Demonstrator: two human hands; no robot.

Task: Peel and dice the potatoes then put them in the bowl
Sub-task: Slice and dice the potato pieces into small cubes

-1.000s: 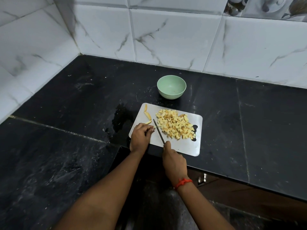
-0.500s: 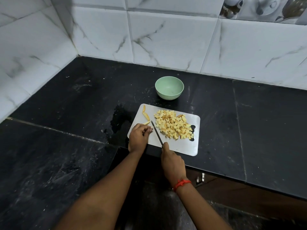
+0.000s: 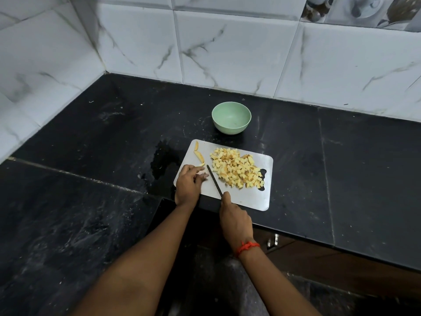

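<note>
One board (image 3: 250,199) at the surface's (image 3: 341,179) front edge carries one diced potato pile (image 3: 237,171) and three strips (image 3: 199,156). One bowl (image 3: 231,117) stands behind, the surface stretching wide either side. The right hand (image 3: 235,221) grips the knife (image 3: 214,180); the left hand (image 3: 188,185) rests loose-fingered on the board.

A black stone countertop (image 3: 91,156) fills a kitchen corner, backed by white marble-veined wall tiles (image 3: 227,49), with a patterned picture tile (image 3: 364,10) at 1 o'clock. A dark wet patch (image 3: 164,158) glistens just off centre toward 9 o'clock; at 5 o'clock, a metal handle (image 3: 272,241) shows on a brown cabinet front (image 3: 341,267)
</note>
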